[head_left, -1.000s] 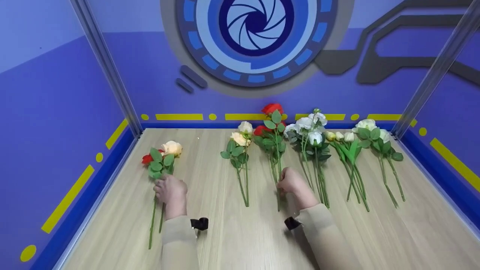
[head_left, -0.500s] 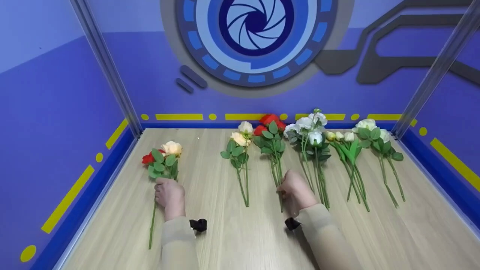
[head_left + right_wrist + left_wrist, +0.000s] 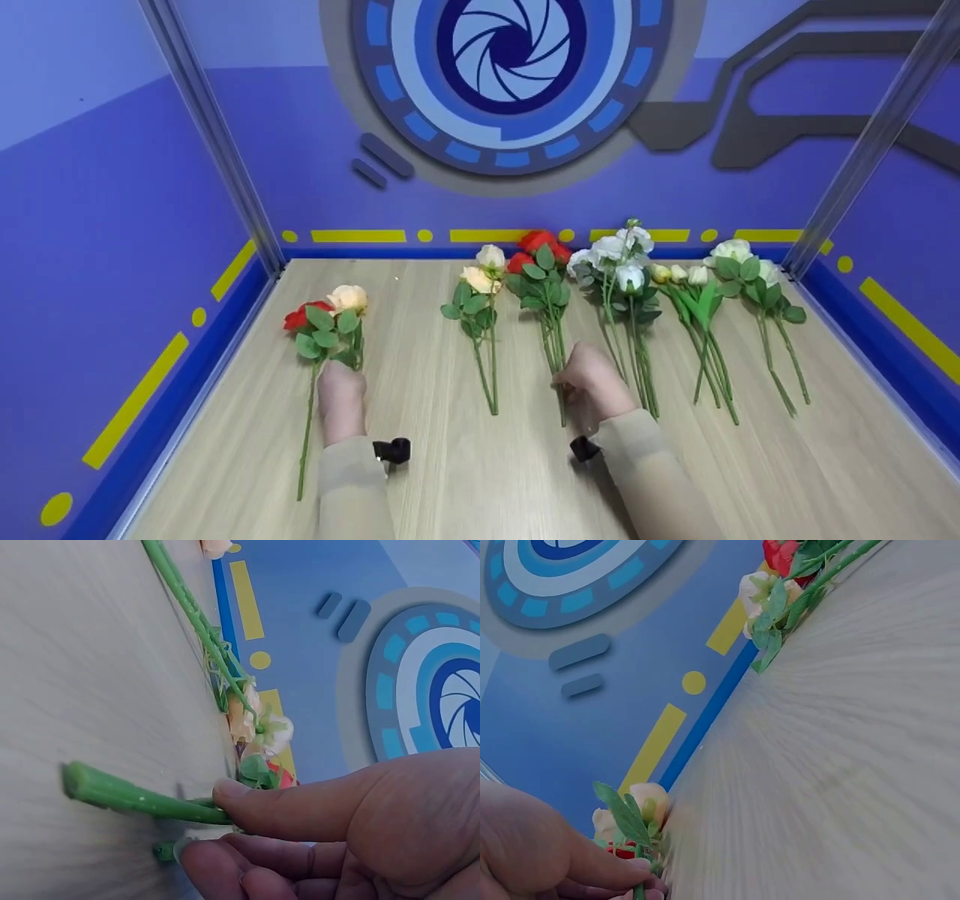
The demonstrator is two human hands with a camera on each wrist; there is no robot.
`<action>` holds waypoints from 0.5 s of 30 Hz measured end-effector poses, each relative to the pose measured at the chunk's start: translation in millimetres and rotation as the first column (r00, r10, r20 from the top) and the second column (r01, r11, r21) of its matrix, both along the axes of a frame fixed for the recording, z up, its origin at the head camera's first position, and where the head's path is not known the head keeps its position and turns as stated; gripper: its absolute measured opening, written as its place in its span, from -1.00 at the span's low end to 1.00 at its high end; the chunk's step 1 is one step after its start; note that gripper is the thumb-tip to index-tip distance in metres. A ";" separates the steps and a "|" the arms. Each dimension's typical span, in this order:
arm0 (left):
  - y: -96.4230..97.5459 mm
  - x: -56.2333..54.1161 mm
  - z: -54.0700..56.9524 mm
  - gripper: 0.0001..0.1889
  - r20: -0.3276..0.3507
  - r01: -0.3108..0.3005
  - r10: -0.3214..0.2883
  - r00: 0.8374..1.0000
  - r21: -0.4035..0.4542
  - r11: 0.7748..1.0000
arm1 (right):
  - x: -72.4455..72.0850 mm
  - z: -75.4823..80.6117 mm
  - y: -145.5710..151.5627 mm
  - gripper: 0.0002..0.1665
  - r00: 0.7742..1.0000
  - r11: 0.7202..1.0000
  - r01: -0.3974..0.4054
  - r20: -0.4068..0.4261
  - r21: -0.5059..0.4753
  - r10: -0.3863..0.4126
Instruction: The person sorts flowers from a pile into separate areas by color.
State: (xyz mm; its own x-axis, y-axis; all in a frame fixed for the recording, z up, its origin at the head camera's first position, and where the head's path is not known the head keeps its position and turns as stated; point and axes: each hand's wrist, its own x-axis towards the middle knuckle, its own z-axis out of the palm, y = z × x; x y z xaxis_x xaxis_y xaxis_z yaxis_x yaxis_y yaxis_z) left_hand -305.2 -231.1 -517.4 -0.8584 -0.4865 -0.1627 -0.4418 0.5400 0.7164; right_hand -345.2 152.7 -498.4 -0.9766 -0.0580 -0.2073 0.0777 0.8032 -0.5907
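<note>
On the left of the table, my left hand (image 3: pixel 343 397) pinches a green stem (image 3: pixel 639 870) just below the leaves of a peach rose (image 3: pixel 349 298). A red rose (image 3: pixel 306 315) lies against it, its own stem running down left of the hand. My right hand (image 3: pixel 594 381) pinches a red rose stem (image 3: pixel 142 799) between thumb and fingers; the cut end sticks out past the thumb in the right wrist view. Those red roses (image 3: pixel 540 244) lie in a bunch at the back middle of the table. The left hand hides its fingertips in the head view.
Peach roses (image 3: pixel 480 280) lie left of the red bunch. To its right are white flowers (image 3: pixel 611 247), pale tulips (image 3: pixel 697 275) and whitish roses (image 3: pixel 731 251), all on the wooden table (image 3: pixel 450 480). Blue-purple panels stand at the back and sides.
The red rose in my right hand has come down from above the bunch to lie among the others. My left hand has shifted slightly toward me, and the peach rose slightly right.
</note>
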 end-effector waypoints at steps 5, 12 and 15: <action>-0.6 -0.9 1.0 -0.79 -0.052 -0.001 0.001 0.999 -0.008 1.000 | 1.3 -1.1 0.6 -0.64 1.000 1.000 0.007 -0.021 0.001 -0.007; 2.0 -3.6 4.9 -0.77 -0.061 0.024 -0.023 0.998 0.016 1.000 | 1.2 0.6 -1.1 -0.52 0.998 0.999 0.019 -0.063 0.034 -0.017; 6.1 -7.3 7.7 -0.85 -0.116 0.007 0.025 0.993 0.273 0.962 | 1.5 3.3 -3.5 -0.49 0.997 0.999 0.027 -0.075 0.032 -0.024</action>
